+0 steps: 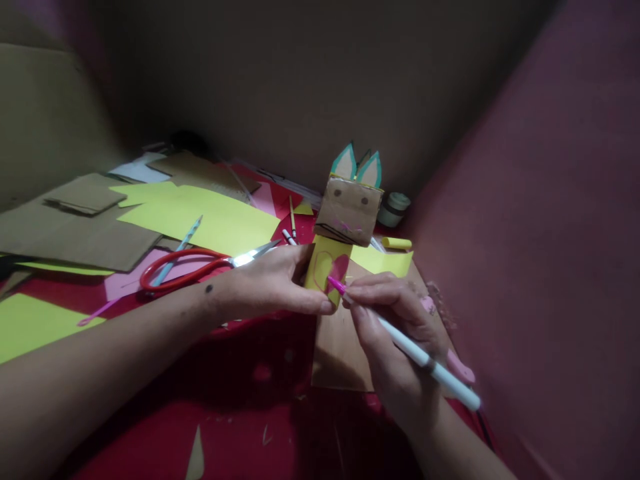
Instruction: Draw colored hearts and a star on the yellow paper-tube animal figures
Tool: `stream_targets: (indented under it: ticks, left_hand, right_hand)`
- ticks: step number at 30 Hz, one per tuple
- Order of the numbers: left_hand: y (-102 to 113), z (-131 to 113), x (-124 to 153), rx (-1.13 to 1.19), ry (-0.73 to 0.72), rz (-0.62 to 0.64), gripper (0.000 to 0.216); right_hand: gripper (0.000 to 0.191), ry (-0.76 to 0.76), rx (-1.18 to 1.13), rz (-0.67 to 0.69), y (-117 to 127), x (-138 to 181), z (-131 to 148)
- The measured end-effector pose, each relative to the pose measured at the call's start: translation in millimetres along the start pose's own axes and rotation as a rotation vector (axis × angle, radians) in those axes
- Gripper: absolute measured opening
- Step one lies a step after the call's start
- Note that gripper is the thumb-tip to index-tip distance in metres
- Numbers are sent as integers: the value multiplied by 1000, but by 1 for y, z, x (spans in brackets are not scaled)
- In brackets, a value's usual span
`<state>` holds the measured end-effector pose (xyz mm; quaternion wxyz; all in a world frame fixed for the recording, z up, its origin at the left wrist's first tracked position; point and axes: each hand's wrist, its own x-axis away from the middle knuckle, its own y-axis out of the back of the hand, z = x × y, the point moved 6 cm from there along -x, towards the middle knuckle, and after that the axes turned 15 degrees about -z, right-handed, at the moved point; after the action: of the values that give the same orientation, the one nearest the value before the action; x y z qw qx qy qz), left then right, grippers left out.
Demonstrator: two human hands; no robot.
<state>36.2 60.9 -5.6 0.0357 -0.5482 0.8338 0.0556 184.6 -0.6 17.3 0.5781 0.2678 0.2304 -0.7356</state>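
Cardboard figure [349, 210] stands on the red worktop [240, 427], its yellow chest panel [320, 265] mid-colouring.
Head, 2 ears [356, 163] and face look finished; the heart [337, 270] seems about half filled. Left hand [273, 283] pinches the panel; right hand [395, 333] grips the pink marker [415, 353], tip on the heart.

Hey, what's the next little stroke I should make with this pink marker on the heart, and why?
Probably sweep the pink marker left into the heart: its right side is filled pink, its left only outlined. The right hand has the tip at the heart's lower edge, and the left hand pins the yellow panel.
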Motion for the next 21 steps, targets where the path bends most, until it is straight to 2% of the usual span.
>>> stream_targets:
  ticks: [6,16,21]
  left_hand:
    - [1,2,1,-61,-37,-16,42]
    - [3,2,0,-68,-35,-20,45]
    - [1,1,2,-66,-47,-6,43]
  right_hand:
    - [15,16,39,-78,4,-1,-3]
    - [21,21,10,-5,1,0,0]
    - [19,18,10,-96,4,0,-2]
